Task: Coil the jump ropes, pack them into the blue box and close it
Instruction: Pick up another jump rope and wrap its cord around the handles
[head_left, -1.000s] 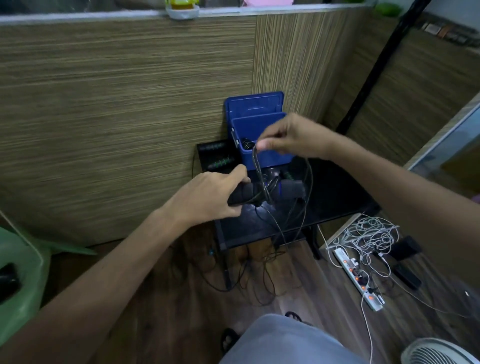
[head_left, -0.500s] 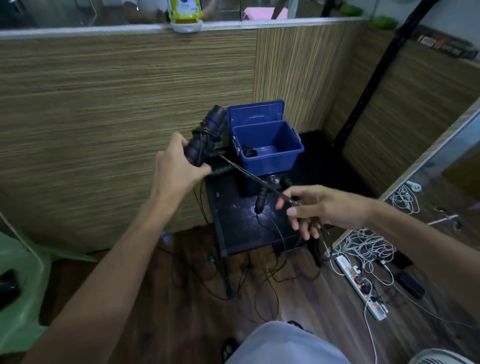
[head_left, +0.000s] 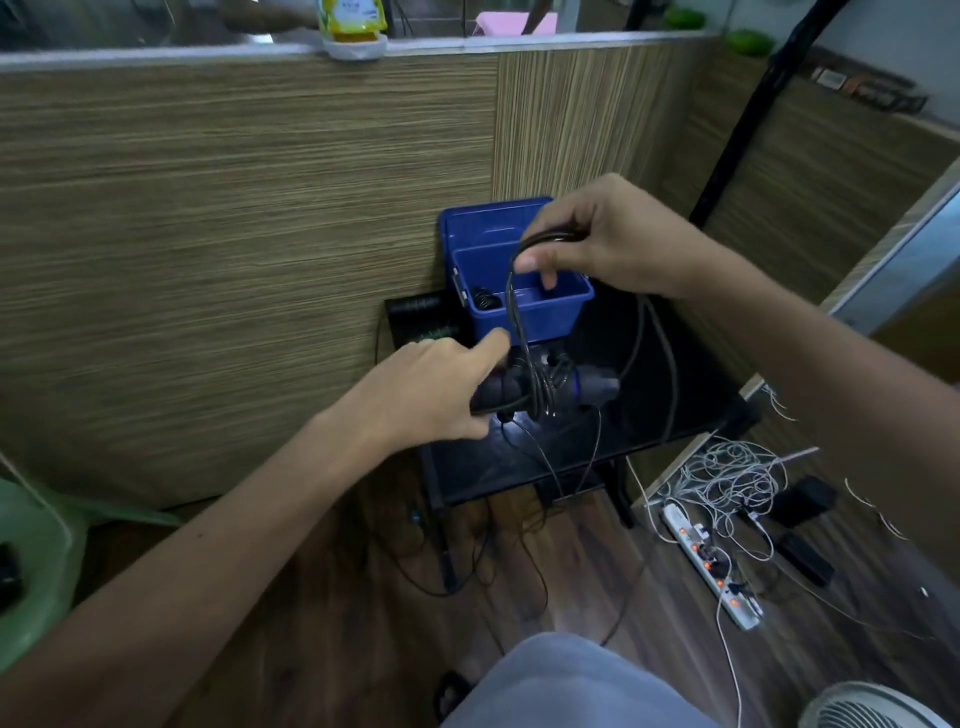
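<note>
- The left hand (head_left: 431, 389) is clenched round the dark jump rope handles (head_left: 550, 387), held level over the black bench (head_left: 675, 395), with the thumb pointing toward 1 o'clock.
- The right hand (head_left: 597, 239) sits at 12 o'clock from the handles, above the blue box (head_left: 524, 317); its grip pinches a loop of black cord (head_left: 517, 312) between thumb and fingers.
- From that pinch the cord drops straight down and wraps round the middle of the handles in several turns.
- More cord hangs below the handles toward 6 o'clock, over the bench edge to the wooden floor (head_left: 571, 561); another strand arcs down at 3 o'clock of the handles.
- The blue box stands at the back of the bench against the wood-grain wall panel (head_left: 234, 260), with its lid (head_left: 488, 223) open and upright behind it.
- Inside the box, in its left corner, lies a dark coiled thing (head_left: 483, 300), probably another rope, though the blur leaves that uncertain.
- At 4 o'clock of the bench a white power strip (head_left: 711, 566) lies on the floor beside a tangle of pale cables (head_left: 727, 478).
- A green plastic thing (head_left: 36, 561) shows at the far left edge, and a white fan (head_left: 872, 709) at the lower right corner.
</note>
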